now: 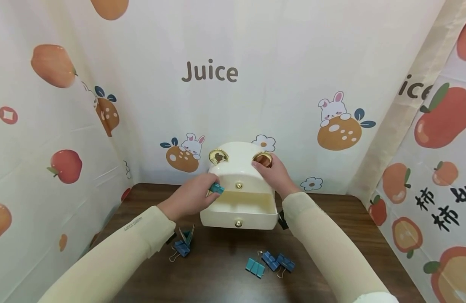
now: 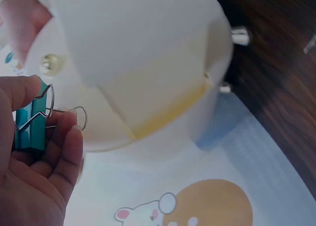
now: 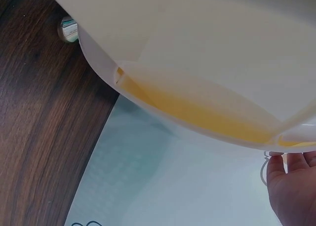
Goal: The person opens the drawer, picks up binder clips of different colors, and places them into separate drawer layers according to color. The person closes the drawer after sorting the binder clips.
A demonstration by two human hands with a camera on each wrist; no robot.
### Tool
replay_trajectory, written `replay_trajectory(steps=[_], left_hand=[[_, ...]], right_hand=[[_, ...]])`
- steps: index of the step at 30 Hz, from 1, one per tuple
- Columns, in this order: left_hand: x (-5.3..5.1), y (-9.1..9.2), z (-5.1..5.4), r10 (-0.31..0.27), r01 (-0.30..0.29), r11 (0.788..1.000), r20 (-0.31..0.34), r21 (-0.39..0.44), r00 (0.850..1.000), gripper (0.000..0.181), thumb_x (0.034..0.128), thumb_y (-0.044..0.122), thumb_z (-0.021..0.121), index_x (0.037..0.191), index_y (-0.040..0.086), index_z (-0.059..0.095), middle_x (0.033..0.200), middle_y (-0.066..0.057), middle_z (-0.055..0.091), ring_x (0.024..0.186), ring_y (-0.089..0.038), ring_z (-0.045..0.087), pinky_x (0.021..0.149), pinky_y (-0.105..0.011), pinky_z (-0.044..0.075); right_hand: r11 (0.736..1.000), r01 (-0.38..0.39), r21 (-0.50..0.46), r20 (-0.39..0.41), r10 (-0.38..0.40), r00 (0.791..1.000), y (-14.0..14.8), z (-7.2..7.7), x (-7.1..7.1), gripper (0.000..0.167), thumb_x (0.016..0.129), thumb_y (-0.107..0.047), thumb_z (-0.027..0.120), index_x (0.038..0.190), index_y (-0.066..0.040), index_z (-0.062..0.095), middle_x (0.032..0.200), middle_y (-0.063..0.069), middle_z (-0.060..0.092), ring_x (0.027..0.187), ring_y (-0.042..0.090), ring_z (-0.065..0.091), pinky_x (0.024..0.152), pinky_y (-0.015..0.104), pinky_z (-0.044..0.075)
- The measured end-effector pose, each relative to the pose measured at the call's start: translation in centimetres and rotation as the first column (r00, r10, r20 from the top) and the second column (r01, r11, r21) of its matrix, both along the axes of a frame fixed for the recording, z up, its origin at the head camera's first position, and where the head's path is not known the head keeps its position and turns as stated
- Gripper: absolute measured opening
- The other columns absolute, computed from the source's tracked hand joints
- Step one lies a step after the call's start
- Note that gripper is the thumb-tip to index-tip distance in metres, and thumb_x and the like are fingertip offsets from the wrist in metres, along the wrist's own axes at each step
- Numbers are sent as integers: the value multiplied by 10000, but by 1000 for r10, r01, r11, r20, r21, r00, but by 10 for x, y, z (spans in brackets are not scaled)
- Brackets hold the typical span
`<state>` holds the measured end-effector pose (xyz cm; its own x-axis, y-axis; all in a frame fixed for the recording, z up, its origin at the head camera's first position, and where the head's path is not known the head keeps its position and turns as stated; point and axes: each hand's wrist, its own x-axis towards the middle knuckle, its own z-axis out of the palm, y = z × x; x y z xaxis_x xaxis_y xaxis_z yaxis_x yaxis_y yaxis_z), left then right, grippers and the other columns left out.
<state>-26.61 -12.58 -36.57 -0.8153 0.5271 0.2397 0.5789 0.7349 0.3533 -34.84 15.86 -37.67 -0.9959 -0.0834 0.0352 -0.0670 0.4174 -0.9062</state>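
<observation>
A teal binder clip [image 1: 217, 188] with wire handles is pinched between the thumb and fingers of my left hand [image 1: 195, 193], at the left front of a white drawer box [image 1: 238, 162]. My right hand [image 1: 276, 174] grips the gold-ringed ear at the box's top right; part of its fingers is hidden behind the ear. The lower drawer [image 1: 217, 219] is pulled out, and its visible inside is bare. Above it, the upper drawer with a gold knob [image 1: 238, 185] is pushed in. In the left wrist view, the clip [image 2: 32, 122] stays apart from the box.
On the brown table [image 1: 225, 277], a blue binder clip [image 1: 181, 248] and a green one [image 1: 187, 236] lie left of the box. Front right lie a teal clip [image 1: 255, 267] and two blue clips [image 1: 270, 260]. A printed curtain [image 1: 149, 84] hangs close behind the box.
</observation>
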Motion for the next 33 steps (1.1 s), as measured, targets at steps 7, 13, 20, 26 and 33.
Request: replay_trajectory(steps=[7, 13, 20, 26, 33], left_hand=[[-10, 6, -9, -30, 30, 992, 2, -124, 1000, 188, 990, 227, 714, 962, 161, 539, 782, 44, 492, 728, -141, 505, 669, -317, 453], [-13, 12, -15, -33, 38, 991, 40, -132, 999, 205, 990, 245, 715, 954, 173, 527, 784, 25, 487, 714, -144, 512, 656, -318, 454], [-19, 21, -25, -101, 99, 974, 3, -203, 995, 156, 996, 205, 702, 874, 173, 610, 776, 72, 527, 740, -131, 512, 692, -305, 462], [-23, 26, -24, -64, 63, 959, 7, -276, 998, 233, 958, 178, 711, 737, 202, 641, 685, 82, 533, 664, -124, 501, 633, -288, 451], [-27, 31, -21, -95, 99, 937, 29, -335, 995, 346, 881, 143, 758, 605, 187, 554, 592, 80, 437, 605, -126, 390, 600, -282, 364]], right_hand=[[1000, -1, -9, -13, 1, 1000, 1, -1, -2, 723, 924, -575, 710, 1478, -189, 449, 1332, 51, 581, 1123, 263, 609, 918, 465, 527], [1000, -2, -9, -20, 2, 1000, 3, 1, -5, 744, 911, -593, 715, 1473, -183, 452, 1311, 55, 590, 1088, 269, 629, 888, 462, 544], [1000, 7, 15, -23, -6, 1000, 2, -3, -6, 726, 913, -592, 711, 1464, -192, 459, 1325, 43, 586, 1113, 261, 612, 916, 469, 528], [1000, 8, 12, -25, -7, 1000, 0, -4, -6, 736, 916, -595, 707, 1474, -189, 451, 1323, 49, 585, 1111, 264, 615, 912, 474, 531], [1000, 8, 10, -7, -8, 1000, 0, -4, -5, 771, 907, -603, 712, 1492, -185, 433, 1337, 57, 580, 1100, 271, 622, 899, 467, 544]])
